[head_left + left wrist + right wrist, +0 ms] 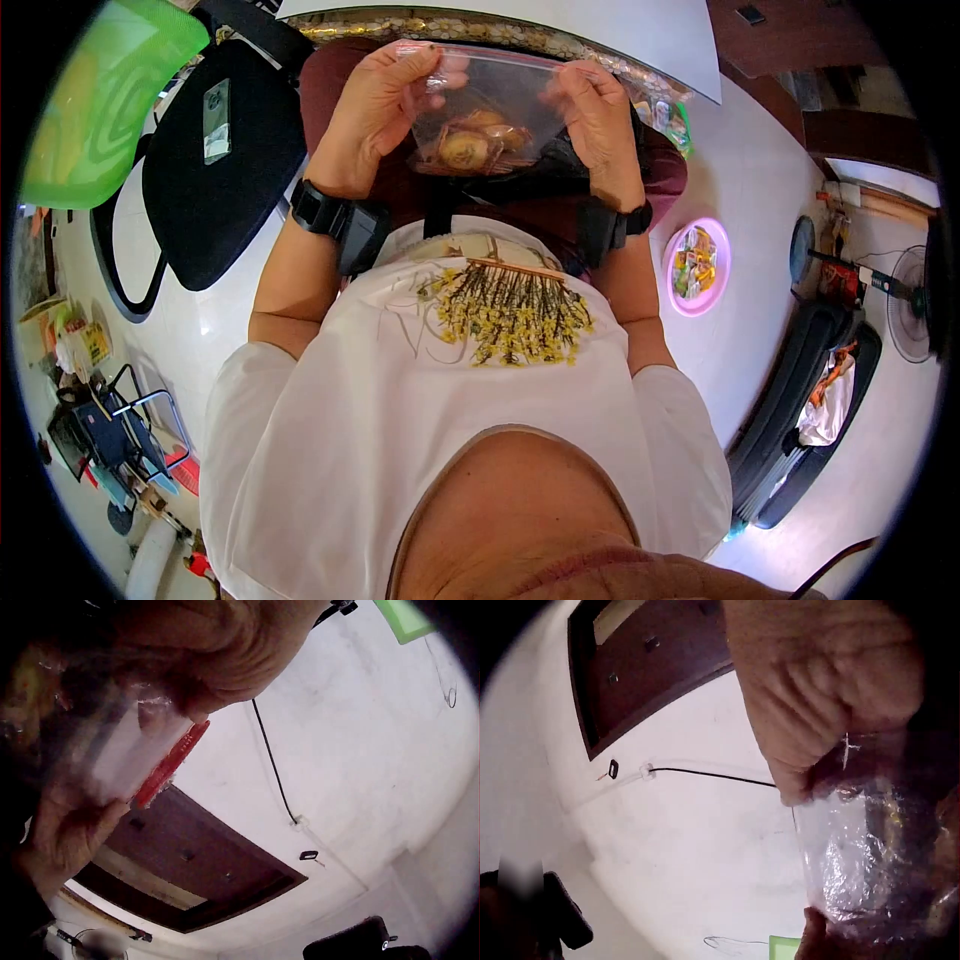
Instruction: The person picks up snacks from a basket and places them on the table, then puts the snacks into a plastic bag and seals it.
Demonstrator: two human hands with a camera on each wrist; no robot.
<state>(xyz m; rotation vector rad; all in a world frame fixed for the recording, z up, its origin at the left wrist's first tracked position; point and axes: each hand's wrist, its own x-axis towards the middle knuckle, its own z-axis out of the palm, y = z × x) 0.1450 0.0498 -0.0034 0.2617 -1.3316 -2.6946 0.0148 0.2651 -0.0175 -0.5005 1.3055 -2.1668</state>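
Note:
Both hands hold up a clear zip bag by its top corners, above the person's lap. My left hand pinches the left corner between thumb and fingers, and my right hand pinches the right one. Several round, yellow-brown pieces of what looks like food lie at the bottom of the bag. A red strip runs along the bag's top edge in the left wrist view. Shiny, wrinkled plastic stretches below the right hand in the right wrist view.
A white tabletop stands just beyond the hands. A black chair at the left carries a phone-like object, with a green plastic piece behind it. On the right floor sits a pink basin of colourful packets; farther off stands a fan.

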